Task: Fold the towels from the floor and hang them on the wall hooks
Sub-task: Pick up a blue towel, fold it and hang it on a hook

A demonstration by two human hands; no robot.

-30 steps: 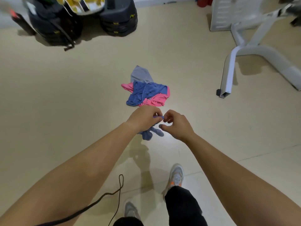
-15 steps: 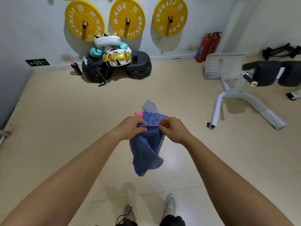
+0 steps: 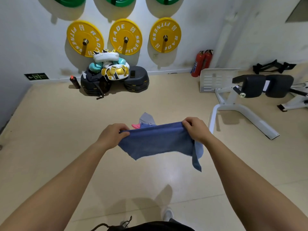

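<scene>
Nearest the camera: dark shorts at bottom edge, one white shoe (image 3: 168,214) on the beige floor (image 3: 50,147). Both bare forearms reach forward.

Blue towel (image 3: 156,141) held up in the air between the two hands, clear of the floor. Long axis runs left-right, top edge pulled roughly level, slightly higher on the right. Rest hangs toward the floor, with a loose corner trailing lower under the right side.

Left hand (image 3: 112,136): grip clamped on the towel's upper left corner, fingers pinched over the edge. Right hand (image 3: 195,129): grip clamped on the upper right corner, fingers curled over the edge.

Versus half a second ago: hands were close together with the towel bunched and hanging as a narrow vertical drape; now hands are well apart and the towel is spread wide. A second ago hands were low near the floor by the pile.

Just beyond the held towel: remaining towel pile (image 3: 144,122) on the floor, grey, pink and blue bits showing, mostly hidden behind the top edge.

Further right: white-framed bench (image 3: 236,104) with black pads. Far wall: gear heap (image 3: 110,72) on black stacks, red extinguishers (image 3: 201,63), three yellow plates (image 3: 125,36) mounted on pegs, green ones above.
</scene>
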